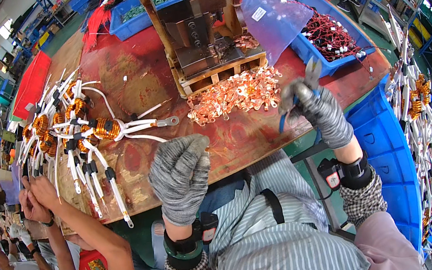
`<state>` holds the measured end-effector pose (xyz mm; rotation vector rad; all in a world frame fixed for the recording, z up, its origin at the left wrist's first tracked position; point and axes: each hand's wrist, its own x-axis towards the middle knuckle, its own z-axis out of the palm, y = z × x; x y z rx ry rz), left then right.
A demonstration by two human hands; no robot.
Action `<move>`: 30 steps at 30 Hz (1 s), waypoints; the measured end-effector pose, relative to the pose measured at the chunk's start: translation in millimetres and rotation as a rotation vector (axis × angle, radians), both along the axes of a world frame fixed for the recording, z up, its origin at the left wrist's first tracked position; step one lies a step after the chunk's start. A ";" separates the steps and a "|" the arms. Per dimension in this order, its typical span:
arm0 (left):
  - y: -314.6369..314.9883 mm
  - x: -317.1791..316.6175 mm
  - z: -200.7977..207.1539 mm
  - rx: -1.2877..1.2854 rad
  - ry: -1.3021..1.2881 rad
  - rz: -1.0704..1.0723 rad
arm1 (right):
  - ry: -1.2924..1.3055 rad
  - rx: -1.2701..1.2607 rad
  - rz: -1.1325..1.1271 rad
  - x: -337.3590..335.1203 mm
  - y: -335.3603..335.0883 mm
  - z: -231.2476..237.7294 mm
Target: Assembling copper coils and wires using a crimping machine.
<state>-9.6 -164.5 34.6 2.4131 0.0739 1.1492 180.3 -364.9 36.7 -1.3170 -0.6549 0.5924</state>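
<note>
My left hand (pixel 180 176), in a grey knitted glove, is closed at the table's front edge. A white lead (pixel 145 137) from a copper-wound ring coil (pixel 106 129) runs into it, and fine copper strands (pixel 219 149) show by the fingertips; the grip itself is hidden. Another lead of that coil ends in a ring-shaped metal lug (pixel 171 121). My right hand (pixel 319 112), gloved alike, is wrapped round blue-handled pliers (pixel 313 70), jaws pointing up and away. Between the hands, farther back, lies a pile of copper lugs (pixel 235 96).
A metal press (pixel 196 33) stands behind the lugs. More coils (pixel 41 126) lie at left, beside a co-worker's hands (pixel 37 196). Blue bins hold green parts (pixel 161 0) and dark red wires (pixel 329 36). A large blue bin (pixel 381 150) stands at my right.
</note>
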 end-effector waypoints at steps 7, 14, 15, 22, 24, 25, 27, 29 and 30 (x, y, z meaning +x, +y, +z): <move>-10.3 7.8 6.8 0.340 0.201 -0.005 | -0.481 -0.379 -0.071 8.1 -17.4 -17.7; -17.6 -3.0 -8.2 0.522 0.435 -0.185 | -1.187 -0.650 0.060 -25.6 94.2 146.2; -17.2 -3.3 -13.8 0.533 0.419 -0.184 | -1.003 -0.761 0.198 -23.2 110.1 161.9; -16.7 -8.3 -34.2 0.304 0.550 -0.446 | -0.050 0.138 0.398 -50.5 223.5 173.8; -14.4 -2.1 -22.7 0.323 0.645 -0.514 | -0.471 0.455 0.181 -40.3 275.1 169.0; -16.7 -3.1 -23.2 0.329 0.756 -0.542 | -0.965 0.598 -0.262 -35.1 303.4 168.9; -19.4 -11.8 -54.7 0.436 0.788 -0.492 | -1.219 0.616 -0.372 -45.5 317.6 190.7; -22.1 -21.0 -58.3 1.731 -0.092 0.594 | -1.268 0.414 -0.395 -32.4 332.6 206.9; -19.9 -18.5 -57.8 1.716 -0.121 0.712 | -1.310 0.200 -0.390 -26.2 340.5 211.7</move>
